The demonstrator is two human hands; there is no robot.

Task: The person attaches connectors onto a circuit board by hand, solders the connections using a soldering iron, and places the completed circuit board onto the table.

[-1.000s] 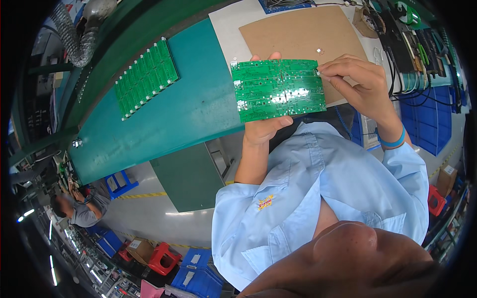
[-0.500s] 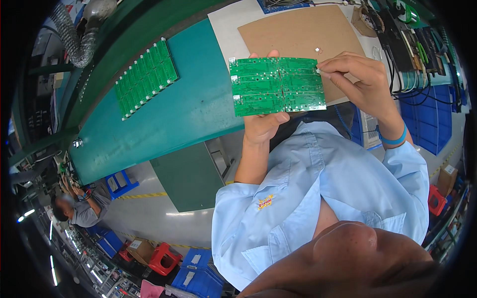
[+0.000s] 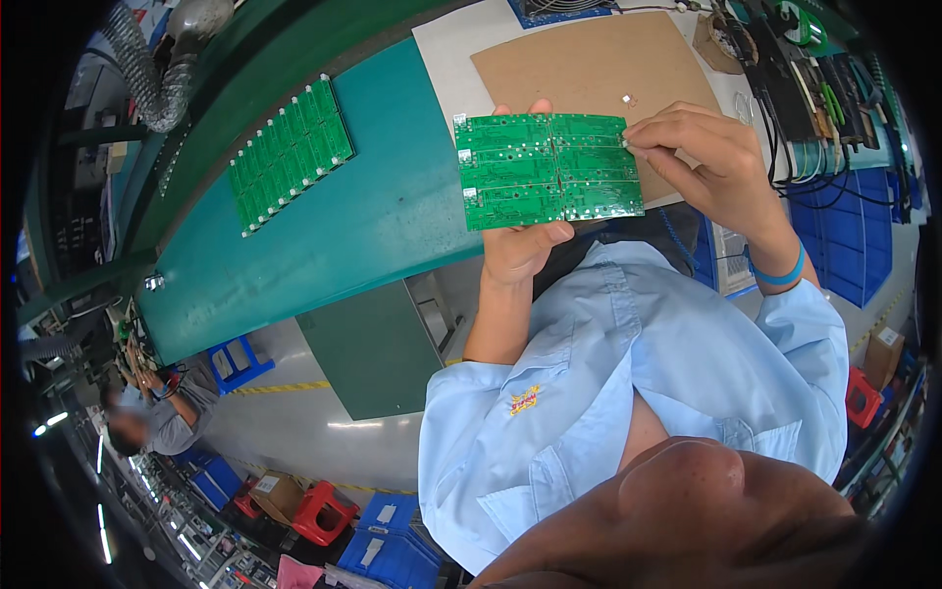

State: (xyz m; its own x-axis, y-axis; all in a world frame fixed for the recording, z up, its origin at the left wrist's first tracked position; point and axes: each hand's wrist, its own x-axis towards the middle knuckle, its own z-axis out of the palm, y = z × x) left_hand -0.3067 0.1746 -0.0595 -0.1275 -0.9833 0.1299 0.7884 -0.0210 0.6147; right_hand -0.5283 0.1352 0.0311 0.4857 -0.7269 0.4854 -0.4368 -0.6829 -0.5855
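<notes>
A green circuit board panel (image 3: 549, 169), made of several joined boards, is gripped at its lower edge by my left hand (image 3: 520, 250). The thumb lies across the front and the fingertips show past the top edge. White connectors line the panel's left edge. My right hand (image 3: 702, 152) pinches a small white part (image 3: 627, 143) against the right edge of the panel, its thumb and forefinger covering most of it. On the brown cardboard sheet (image 3: 589, 59) behind lies another tiny white part (image 3: 628, 100) with a reddish wire-like bit.
A green circuit board panel set (image 3: 289, 155) with white connectors lies left on the teal bench mat (image 3: 392, 196). Tools and cables (image 3: 824, 98) crowd the far right, near a small brown container (image 3: 724, 44). A co-worker (image 3: 162, 412) is at the far left.
My hands and the panel stay almost in place, with the right fingertips shifting very slightly at the panel's edge. The co-worker at the left has moved their head lower.
</notes>
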